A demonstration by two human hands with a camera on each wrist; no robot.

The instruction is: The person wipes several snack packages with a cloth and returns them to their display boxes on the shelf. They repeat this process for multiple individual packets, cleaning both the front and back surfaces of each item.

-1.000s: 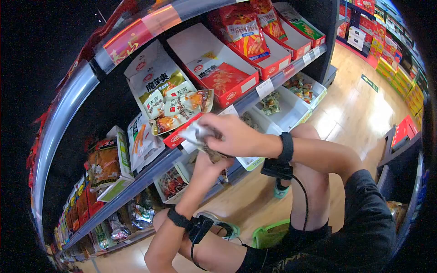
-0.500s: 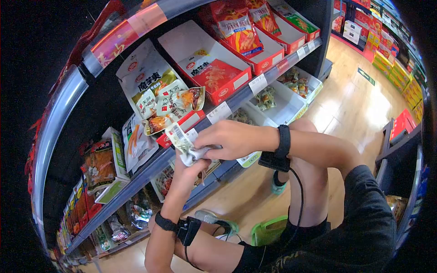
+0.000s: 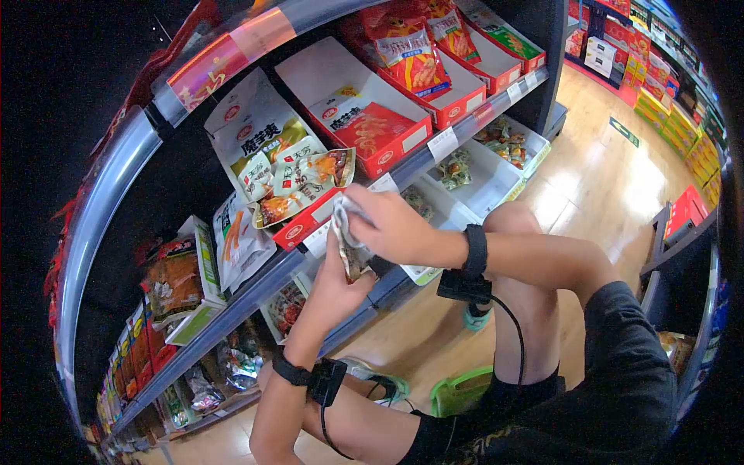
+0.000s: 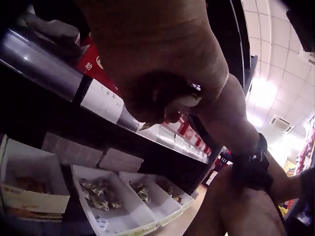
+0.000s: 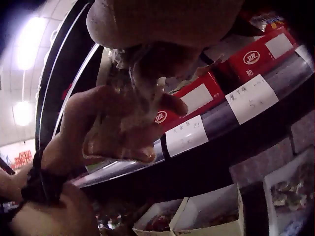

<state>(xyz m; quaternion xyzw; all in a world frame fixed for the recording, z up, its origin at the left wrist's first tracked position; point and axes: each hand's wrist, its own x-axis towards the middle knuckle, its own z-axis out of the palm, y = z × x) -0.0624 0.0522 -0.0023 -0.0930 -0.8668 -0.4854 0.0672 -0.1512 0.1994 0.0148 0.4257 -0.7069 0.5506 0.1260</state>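
Observation:
A small snack packet (image 3: 353, 262), white at the top and brownish lower down, is held between both hands in front of the shelf edge. My left hand (image 3: 338, 293) grips its lower part, thumb and fingers on either side. The right hand (image 3: 394, 231) pinches the upper end with curled fingers. In the right wrist view the lower end of the packet (image 5: 118, 156) sticks out past the left fingers, its print too blurred to read. Just beyond the hands, several packets (image 3: 314, 172) with brown food pictures lie in a red-fronted box (image 3: 298, 229).
More red boxes (image 3: 399, 155) of snack bags line this shelf, with price labels (image 3: 443, 143) along the edge. Below stand white bins (image 3: 496, 194) of small wrapped snacks. A green basket (image 3: 459, 394) sits on the floor beside the person's legs.
The packet was turned about in the hands: half a second ago its barcode side showed, now it stands more upright and edge-on. The right hand has shifted upward.

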